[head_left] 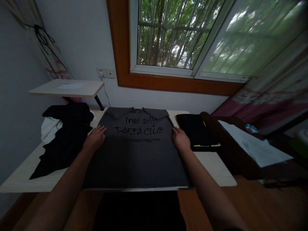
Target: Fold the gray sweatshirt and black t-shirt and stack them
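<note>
A dark grey shirt (141, 160) with black lettering lies spread flat on the table in front of me, its two far corners turned in like collar flaps. My left hand (95, 138) rests at the shirt's left edge, fingers stretched out over the cloth. At the right edge, my right hand (181, 138) has its fingers curled on the border of the shirt; the thumb is hard to see. The shirt's near edge reaches the table's front edge.
To the left lie crumpled black clothes (64, 144) and a white cloth (50, 129), beneath a small raised shelf (84, 90). Folded black clothing (192, 130) with yellow trim sits at right, beside a dark brown armrest (235, 141) bearing a pale sheet (255, 144). A window is behind.
</note>
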### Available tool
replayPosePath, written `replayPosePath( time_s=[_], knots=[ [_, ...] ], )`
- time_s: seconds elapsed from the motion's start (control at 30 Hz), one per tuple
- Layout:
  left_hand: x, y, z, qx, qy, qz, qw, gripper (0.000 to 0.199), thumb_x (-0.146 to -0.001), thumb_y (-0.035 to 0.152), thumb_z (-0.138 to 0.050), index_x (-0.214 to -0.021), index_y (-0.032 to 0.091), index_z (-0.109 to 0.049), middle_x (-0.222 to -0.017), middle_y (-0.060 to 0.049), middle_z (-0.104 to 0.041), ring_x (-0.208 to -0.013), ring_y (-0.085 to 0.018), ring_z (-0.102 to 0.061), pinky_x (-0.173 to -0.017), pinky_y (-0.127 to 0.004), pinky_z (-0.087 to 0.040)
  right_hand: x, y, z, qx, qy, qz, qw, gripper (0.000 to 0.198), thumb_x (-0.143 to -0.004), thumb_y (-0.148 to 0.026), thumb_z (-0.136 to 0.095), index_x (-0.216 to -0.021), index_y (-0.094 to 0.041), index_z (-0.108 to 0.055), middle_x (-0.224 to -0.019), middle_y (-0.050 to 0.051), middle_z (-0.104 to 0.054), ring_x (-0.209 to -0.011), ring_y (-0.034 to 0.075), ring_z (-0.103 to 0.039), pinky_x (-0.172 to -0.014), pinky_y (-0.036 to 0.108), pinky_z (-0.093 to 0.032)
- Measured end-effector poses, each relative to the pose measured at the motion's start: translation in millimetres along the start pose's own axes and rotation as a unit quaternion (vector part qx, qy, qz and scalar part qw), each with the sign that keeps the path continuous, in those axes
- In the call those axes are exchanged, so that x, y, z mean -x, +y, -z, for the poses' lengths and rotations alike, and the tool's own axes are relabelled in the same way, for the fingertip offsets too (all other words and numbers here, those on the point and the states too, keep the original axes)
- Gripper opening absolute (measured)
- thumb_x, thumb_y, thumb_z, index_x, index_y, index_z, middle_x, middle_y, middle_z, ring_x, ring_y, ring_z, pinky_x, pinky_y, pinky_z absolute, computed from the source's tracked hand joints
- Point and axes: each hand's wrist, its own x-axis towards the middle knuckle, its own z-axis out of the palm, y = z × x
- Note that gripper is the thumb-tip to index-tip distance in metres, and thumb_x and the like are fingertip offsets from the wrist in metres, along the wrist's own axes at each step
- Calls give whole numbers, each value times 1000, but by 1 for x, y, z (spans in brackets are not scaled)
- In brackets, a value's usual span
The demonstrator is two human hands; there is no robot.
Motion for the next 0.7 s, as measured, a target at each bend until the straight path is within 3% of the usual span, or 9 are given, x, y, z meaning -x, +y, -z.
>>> replayPosePath(
  time_s=[0.13, 0.47, 0.6, 0.7],
  knots=[
    [17, 0, 3, 20, -11, -13, 1000, 54, -92, 27, -39, -140, 16, -61, -149, -9, -57, -140, -25, -51, -119, -42, -40, 22, 0, 14, 16, -17, 8, 1000, 45, -98, -15, -39, -136, -15, -63, -142, 13, -61, -128, 28, -55, -108, 38, -45],
    [50, 20, 17, 43, -2, -34, 998, 53, -93, 26, -39, -140, 14, -60, -151, -11, -54, -142, -26, -49, -122, -44, -37, 61, -13, 42, 30, -27, 35, 999, 48, -93, -9, -41, -136, -11, -63, -147, 16, -57, -129, 32, -53, -110, 43, -43],
    [51, 22, 16, 55, 6, -28, 998, 52, -93, 27, -39, -139, 16, -61, -150, -10, -56, -142, -25, -49, -122, -43, -36, 66, -31, 53, 27, -28, -4, 999, 49, -92, -8, -40, -136, -6, -62, -148, 21, -54, -133, 35, -51, -111, 46, -40],
    [49, 21, 14, 64, 11, -24, 998, 51, -93, 27, -40, -137, 17, -63, -148, -9, -57, -141, -24, -50, -122, -43, -37, 58, -63, 60, -5, -18, -27, 999, 50, -97, -13, -36, -142, -3, -56, -152, 22, -50, -140, 35, -46, -115, 49, -35]
  ],
)
